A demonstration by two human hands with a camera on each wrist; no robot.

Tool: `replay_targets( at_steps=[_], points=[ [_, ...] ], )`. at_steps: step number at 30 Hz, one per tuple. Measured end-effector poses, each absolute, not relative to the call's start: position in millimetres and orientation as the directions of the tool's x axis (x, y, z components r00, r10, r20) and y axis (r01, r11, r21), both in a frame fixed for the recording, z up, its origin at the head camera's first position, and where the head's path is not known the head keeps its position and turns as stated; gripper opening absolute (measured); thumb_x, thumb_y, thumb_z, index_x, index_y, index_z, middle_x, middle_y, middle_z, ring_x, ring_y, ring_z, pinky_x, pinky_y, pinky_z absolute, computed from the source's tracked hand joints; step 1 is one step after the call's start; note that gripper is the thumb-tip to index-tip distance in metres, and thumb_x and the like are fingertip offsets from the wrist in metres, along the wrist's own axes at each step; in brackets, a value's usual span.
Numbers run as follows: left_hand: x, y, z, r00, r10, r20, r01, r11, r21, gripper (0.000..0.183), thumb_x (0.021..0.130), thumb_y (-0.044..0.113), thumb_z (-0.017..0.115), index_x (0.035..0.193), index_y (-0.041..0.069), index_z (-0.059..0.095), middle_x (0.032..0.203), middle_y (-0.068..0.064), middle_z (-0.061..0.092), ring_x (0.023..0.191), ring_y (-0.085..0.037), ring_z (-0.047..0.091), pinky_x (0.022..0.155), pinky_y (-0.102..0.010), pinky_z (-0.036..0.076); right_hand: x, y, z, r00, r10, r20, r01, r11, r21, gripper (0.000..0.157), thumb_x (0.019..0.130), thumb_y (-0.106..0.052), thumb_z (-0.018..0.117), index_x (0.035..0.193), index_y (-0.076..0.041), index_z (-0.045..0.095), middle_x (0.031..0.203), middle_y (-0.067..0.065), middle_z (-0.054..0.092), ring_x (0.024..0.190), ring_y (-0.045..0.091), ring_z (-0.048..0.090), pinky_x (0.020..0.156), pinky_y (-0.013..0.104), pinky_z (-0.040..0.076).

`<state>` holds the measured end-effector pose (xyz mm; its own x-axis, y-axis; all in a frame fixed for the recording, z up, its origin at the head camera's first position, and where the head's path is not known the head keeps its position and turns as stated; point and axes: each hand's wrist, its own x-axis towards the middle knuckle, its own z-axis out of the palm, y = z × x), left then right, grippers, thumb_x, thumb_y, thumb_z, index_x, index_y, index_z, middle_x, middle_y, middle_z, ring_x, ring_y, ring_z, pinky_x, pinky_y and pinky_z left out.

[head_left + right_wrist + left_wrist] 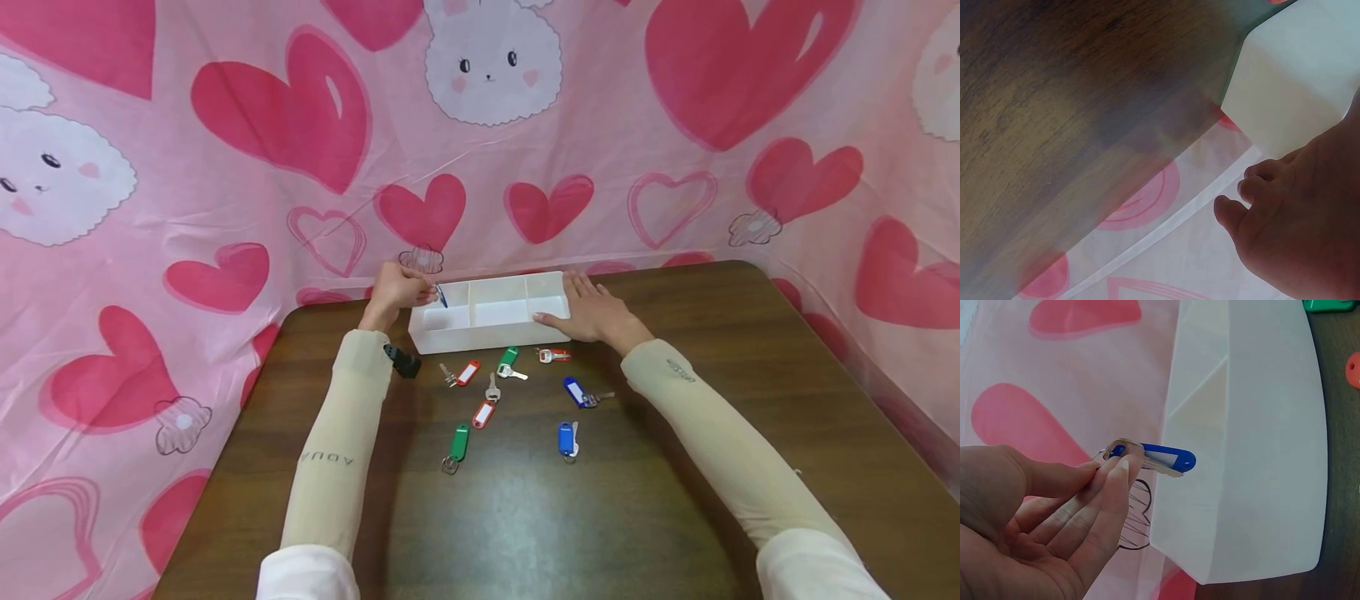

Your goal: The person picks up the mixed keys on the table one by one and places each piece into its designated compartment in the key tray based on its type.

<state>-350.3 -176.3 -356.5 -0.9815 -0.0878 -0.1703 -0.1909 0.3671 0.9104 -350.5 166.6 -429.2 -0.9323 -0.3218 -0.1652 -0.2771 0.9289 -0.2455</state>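
Note:
Between its thumb and fingertips, my left hand (401, 287) pinches a key with a blue tag (1184, 461). It holds them above the left compartment of a white divided box (491, 338), which has three compartments. In the left wrist view the tag and key point toward the box, and a ring shows at the fingertips. At the box's right end rests my right hand (596, 317), its fingers extended along the end wall and its thumb over the front rim. The right wrist view shows only part of that hand beside the box's outer wall (1291, 94).
In front of the box lie several tagged keys, among them a red tag (468, 373), a green tag (460, 442) and a blue tag (566, 438). A small black object (405, 362) is by the left wrist. Heart-printed cloth (487, 150) hangs behind the brown table (525, 533).

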Motion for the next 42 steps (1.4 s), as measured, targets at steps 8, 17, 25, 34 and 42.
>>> replay_targets(
  at_steps=[8, 17, 25, 34, 42],
  points=[
    [-357.1, -179.0, -360.3, -0.979, -0.099, -0.178, -0.203, 0.375, 0.905, 0.024, 0.102, 0.001, 0.063, 0.114, -0.017, 0.072, 0.091, -0.018, 0.075, 0.069, -0.017, 0.075, 0.079, -0.033, 0.066, -349.6, 166.1, -427.9, -0.932, -0.321, -0.171, -0.276, 0.930, -0.243, 0.119, 0.093, -0.086, 0.037, 0.168, -0.001, -0.002, 0.178, 0.020, 0.001, 0.166, 0.039, 0.002, 0.134, 0.061, 0.009],
    [-363.4, -178.8, -359.3, -0.972, -0.110, -0.207, -0.232, 0.342, 0.911, 0.025, 0.101, 0.000, 0.062, 0.116, -0.017, 0.071, 0.080, -0.011, 0.072, 0.064, -0.014, 0.073, 0.068, -0.025, 0.065, -349.5, 166.1, -427.1, -0.931, -0.318, -0.178, -0.269, 0.929, -0.252, 0.119, 0.093, -0.086, 0.038, 0.168, -0.002, -0.002, 0.178, 0.019, 0.001, 0.166, 0.039, 0.000, 0.134, 0.061, 0.009],
    [-366.1, -178.5, -358.3, -0.973, -0.116, -0.201, -0.230, 0.376, 0.897, 0.024, 0.101, 0.003, 0.064, 0.116, -0.015, 0.073, 0.087, -0.013, 0.074, 0.065, -0.013, 0.073, 0.069, -0.024, 0.064, -350.8, 166.7, -428.7, -0.931, -0.322, -0.171, -0.272, 0.926, -0.260, 0.119, 0.092, -0.086, 0.038, 0.168, -0.002, -0.001, 0.178, 0.020, 0.002, 0.166, 0.039, 0.001, 0.134, 0.061, 0.010],
    [-369.2, -180.2, -363.4, -0.972, -0.136, -0.193, -0.231, 0.381, 0.895, 0.022, 0.099, 0.000, 0.066, 0.113, -0.015, 0.074, 0.083, -0.012, 0.076, 0.066, -0.014, 0.073, 0.068, -0.026, 0.065, -352.6, 167.1, -430.9, -0.933, -0.318, -0.172, -0.270, 0.929, -0.253, 0.119, 0.092, -0.086, 0.037, 0.168, -0.003, -0.001, 0.178, 0.019, 0.001, 0.166, 0.039, 0.001, 0.134, 0.061, 0.009],
    [-371.4, -178.0, -366.0, -0.969, -0.149, -0.196, -0.239, 0.380, 0.894, 0.026, 0.100, 0.002, 0.066, 0.120, -0.013, 0.072, 0.092, -0.016, 0.076, 0.072, -0.018, 0.075, 0.078, -0.033, 0.066, -352.9, 167.5, -431.2, -0.931, -0.322, -0.174, -0.273, 0.927, -0.255, 0.119, 0.092, -0.086, 0.038, 0.168, -0.004, -0.002, 0.178, 0.019, 0.001, 0.166, 0.039, -0.001, 0.134, 0.062, 0.009]
  ],
)
